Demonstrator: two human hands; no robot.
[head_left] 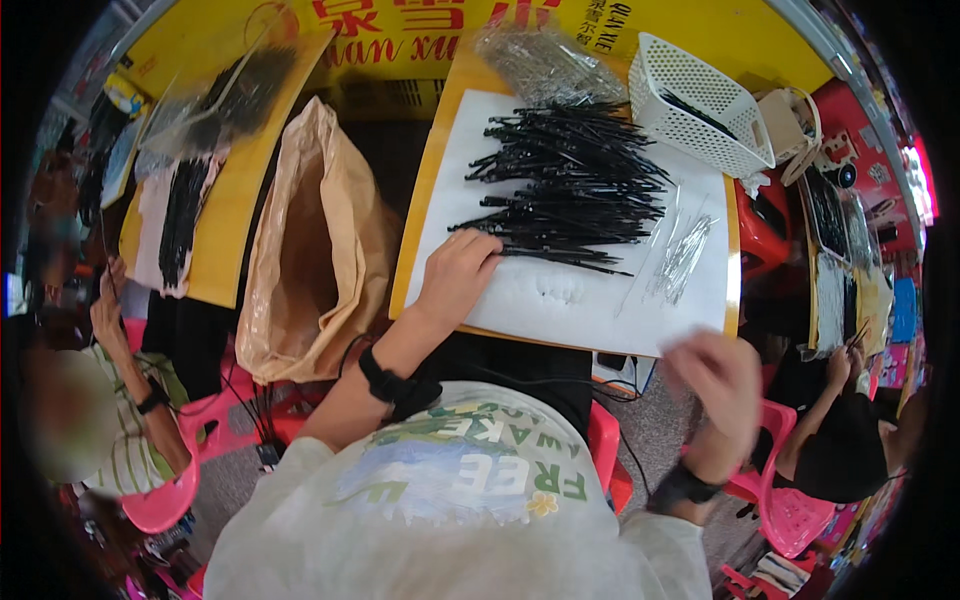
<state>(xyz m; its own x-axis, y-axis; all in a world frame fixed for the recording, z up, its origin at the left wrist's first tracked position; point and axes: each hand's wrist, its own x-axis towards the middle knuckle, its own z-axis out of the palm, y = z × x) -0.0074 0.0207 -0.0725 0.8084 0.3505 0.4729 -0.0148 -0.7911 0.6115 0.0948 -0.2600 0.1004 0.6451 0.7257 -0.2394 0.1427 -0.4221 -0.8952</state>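
A heap of thin black strips with small heads, which look like cable ties (575, 180), lies on a white sheet (450, 160) over a yellow table. My left hand (460, 275) rests on the sheet at the heap's lower left, fingers bent and pressed together on the end of the nearest black strip. My right hand (715, 385) is in the air by the table's near right corner; motion smears its fingers, and whether they hold anything does not show. Thin clear strips (685, 258) lie loose right of the heap.
A clear plastic bag (550, 65) and a white perforated basket (690, 105) stand at the table's far end. An open brown sack (315, 250) is on the left. Co-workers sit at neighbouring tables, one at left (110, 420), one at right (845, 450).
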